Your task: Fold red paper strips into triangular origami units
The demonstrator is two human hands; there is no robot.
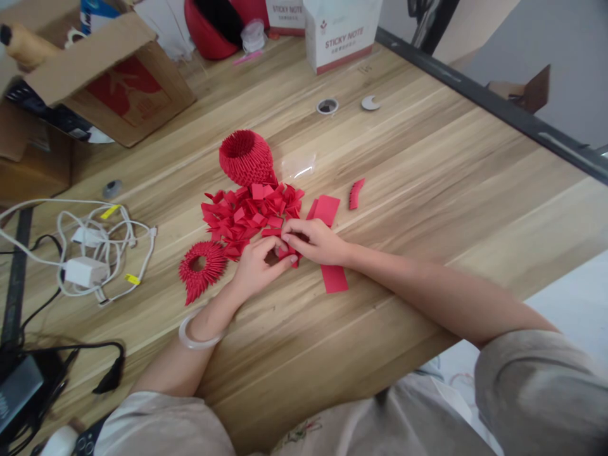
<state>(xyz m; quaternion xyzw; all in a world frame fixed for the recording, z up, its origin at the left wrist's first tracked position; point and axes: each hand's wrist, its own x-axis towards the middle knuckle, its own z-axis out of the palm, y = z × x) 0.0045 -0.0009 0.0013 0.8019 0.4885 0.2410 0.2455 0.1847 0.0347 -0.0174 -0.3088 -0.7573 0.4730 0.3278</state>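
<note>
My left hand [261, 263] and my right hand [314, 240] meet over the wooden table, fingers pinched on a small red piece of folded paper [289, 253] that they largely cover. Just beyond them spreads a heap of red paper pieces [247, 212]. Strips of red paper [335, 278] lie beneath and beside my right hand. Behind the heap stands a round red bowl shape built of folded paper [251, 158]. A red ring of folded paper [209, 266] with a pointed end lies left of my left hand.
A short curved red paper row [356, 193] lies to the right. White cables with a charger [85, 271] tangle at the left. An open cardboard box [166, 95] stands at the back left, a sticky note box [339, 38] at the back.
</note>
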